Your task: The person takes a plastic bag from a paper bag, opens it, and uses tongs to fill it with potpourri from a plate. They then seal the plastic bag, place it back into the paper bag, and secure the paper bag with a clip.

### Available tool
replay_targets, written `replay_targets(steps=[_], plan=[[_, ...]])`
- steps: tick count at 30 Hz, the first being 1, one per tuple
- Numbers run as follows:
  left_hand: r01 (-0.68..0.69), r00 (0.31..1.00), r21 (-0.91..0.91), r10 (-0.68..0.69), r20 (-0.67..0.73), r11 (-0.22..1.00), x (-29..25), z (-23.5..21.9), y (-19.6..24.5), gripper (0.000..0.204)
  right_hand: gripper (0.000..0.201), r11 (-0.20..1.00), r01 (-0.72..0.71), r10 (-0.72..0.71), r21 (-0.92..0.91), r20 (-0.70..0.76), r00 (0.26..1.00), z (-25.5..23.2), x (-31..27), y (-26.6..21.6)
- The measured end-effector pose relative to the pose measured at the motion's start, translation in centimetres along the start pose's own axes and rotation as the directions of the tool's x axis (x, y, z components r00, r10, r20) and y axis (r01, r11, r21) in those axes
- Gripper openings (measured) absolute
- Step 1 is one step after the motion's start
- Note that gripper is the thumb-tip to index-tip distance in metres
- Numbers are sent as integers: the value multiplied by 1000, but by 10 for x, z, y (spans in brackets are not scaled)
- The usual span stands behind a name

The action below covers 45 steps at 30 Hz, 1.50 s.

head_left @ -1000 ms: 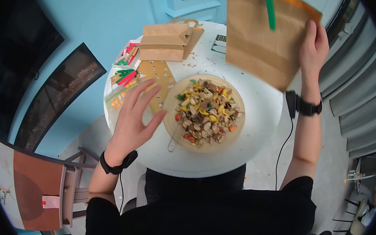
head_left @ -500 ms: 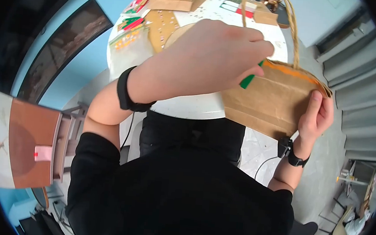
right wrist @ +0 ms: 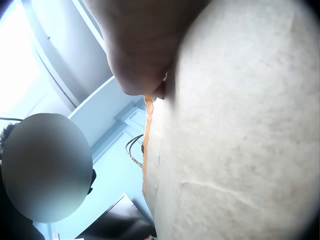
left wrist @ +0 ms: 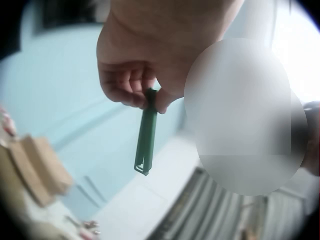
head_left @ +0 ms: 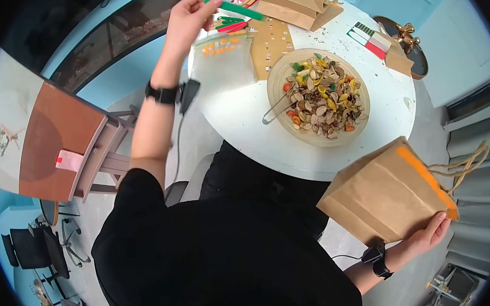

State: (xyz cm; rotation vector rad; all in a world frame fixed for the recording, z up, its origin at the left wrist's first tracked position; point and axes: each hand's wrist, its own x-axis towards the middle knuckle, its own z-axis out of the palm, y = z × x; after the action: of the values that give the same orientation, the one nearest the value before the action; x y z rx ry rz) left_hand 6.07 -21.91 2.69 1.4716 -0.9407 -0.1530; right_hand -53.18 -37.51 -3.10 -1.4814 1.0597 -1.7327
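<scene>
Paper bag (head_left: 388, 193) tilted, beside right near edge of round white table (head_left: 231, 111). Right hand (head_left: 422, 242) out to side, gripping bag near orange-marked rim. Left hand (head_left: 191, 17) raised, arm extended, thumb and fingers pinching green clip (head_left: 233, 9). Plate (head_left: 274, 89) on table; blue wall (head_left: 391, 9) beyond, grey curtain (head_left: 471, 90) at right.

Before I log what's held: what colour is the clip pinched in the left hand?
The clip is green, seen best in the left wrist view.

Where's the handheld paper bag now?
In the head view, the paper bag is at lower right, near the table's edge, gripped by the right hand beside its orange strip.
</scene>
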Motion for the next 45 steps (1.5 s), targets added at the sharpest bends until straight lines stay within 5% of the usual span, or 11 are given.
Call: replay_targets(steps=[3, 6, 10, 15, 22, 25, 30, 34, 36, 41, 45], plan=[[472, 872, -247, -490, -13, 846, 74, -45, -132, 20, 23, 999, -19, 19, -37, -1, 1000, -4, 0, 0], [605, 782, -270, -623, 22, 749, 108, -46, -199, 17, 26, 998, -11, 14, -64, 43, 999, -21, 1, 10], [710, 703, -7, -710, 44, 704, 110, -26, -216, 39, 24, 994, 48, -43, -102, 49, 998, -12, -2, -7], [575, 800, 154, -592, 103, 804, 91, -49, -209, 57, 20, 984, 97, -130, -150, -233, 964, -14, 14, -1], [423, 887, 243, -454, 88, 873, 9, -24, -102, 48, 26, 958, 169, -248, -231, -374, 894, 37, -3, 18], [335, 907, 257, -383, 172, 907, -12, -7, -83, 42, 29, 926, 119, -199, -359, -193, 961, 69, -34, 47], [132, 892, 194, -202, 405, 972, -49, 51, -21, 33, 38, 977, 211, -210, 14, -44, 977, 91, -47, 52], [-14, 787, 115, -60, 614, 993, -70, 117, 52, 28, 47, 985, -152, 135, 79, 182, 974, 73, 12, 18], [-65, 694, 39, 17, 720, 997, -75, 152, 76, 29, 43, 960, -212, 266, -181, 369, 890, 74, 49, 3], [72, 471, 59, -86, 878, 996, -75, 250, 113, 46, 34, 903, -183, 406, -388, 637, 655, 93, 84, -24], [220, 465, 122, -214, 859, 968, -62, 308, 110, 55, 24, 933, -18, 274, -360, 673, 687, 94, 78, -27]])
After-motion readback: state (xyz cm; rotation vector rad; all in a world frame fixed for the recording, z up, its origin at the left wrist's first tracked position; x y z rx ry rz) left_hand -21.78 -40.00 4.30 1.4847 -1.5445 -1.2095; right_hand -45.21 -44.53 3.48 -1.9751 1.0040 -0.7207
